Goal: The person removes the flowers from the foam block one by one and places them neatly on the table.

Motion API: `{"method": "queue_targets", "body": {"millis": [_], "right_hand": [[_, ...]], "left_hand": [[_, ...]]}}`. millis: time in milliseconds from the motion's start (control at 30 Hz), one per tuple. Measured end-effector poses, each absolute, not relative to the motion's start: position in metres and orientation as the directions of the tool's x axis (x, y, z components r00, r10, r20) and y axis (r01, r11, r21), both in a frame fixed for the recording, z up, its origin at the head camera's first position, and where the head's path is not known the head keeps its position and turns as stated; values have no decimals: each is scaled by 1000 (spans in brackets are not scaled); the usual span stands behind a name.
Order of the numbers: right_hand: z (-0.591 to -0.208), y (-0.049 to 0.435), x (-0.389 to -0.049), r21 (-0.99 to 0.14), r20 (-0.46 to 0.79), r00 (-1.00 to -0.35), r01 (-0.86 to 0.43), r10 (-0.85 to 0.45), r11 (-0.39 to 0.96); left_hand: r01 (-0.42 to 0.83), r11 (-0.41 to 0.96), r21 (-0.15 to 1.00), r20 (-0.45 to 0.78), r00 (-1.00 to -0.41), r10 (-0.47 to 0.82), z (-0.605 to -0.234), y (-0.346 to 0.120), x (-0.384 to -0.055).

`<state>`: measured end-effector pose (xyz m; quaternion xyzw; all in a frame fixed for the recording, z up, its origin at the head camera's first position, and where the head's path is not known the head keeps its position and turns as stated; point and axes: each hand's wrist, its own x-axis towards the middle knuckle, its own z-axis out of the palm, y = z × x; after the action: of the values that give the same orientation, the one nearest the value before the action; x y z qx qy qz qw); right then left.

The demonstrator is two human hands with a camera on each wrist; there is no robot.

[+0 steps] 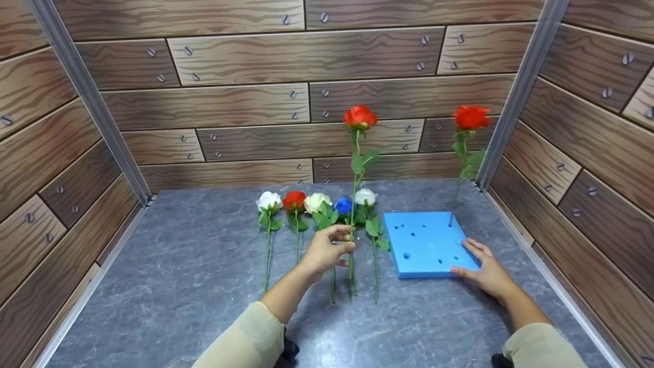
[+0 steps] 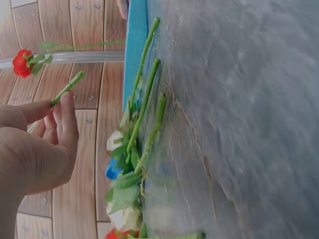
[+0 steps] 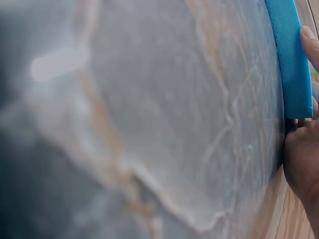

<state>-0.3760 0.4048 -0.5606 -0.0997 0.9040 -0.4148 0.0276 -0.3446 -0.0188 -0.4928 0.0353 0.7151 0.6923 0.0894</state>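
Observation:
My left hand (image 1: 327, 250) pinches the green stem of a red rose (image 1: 360, 117), held upright above the table; in the left wrist view the cut stem end (image 2: 75, 81) pokes out past the fingers. A blue foam block (image 1: 426, 245) with several holes lies flat to the right. Another red rose (image 1: 471, 118) stands in its far right hole. My right hand (image 1: 485, 271) holds the block's near right corner, thumb at the front edge and fingers along the right side. The right wrist view shows the thumb (image 3: 310, 42) against the block (image 3: 294, 64).
Between the left arm and the block lie a white rose (image 1: 269, 201), a red rose (image 1: 294, 200), a cream rose (image 1: 317, 203), a blue rose (image 1: 343, 205) and another white rose (image 1: 365, 197), stems toward me. Wood-patterned walls (image 1: 245, 56) surround the grey marbled table (image 1: 199, 245).

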Motion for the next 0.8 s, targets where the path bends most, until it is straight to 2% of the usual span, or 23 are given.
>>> {"method": "queue_targets", "body": {"millis": [800], "right_hand": [[-559, 403, -376, -755, 17, -977, -151, -210, 638]], "left_hand": [[-41, 49, 998, -47, -990, 136, -498, -62, -330]]}}
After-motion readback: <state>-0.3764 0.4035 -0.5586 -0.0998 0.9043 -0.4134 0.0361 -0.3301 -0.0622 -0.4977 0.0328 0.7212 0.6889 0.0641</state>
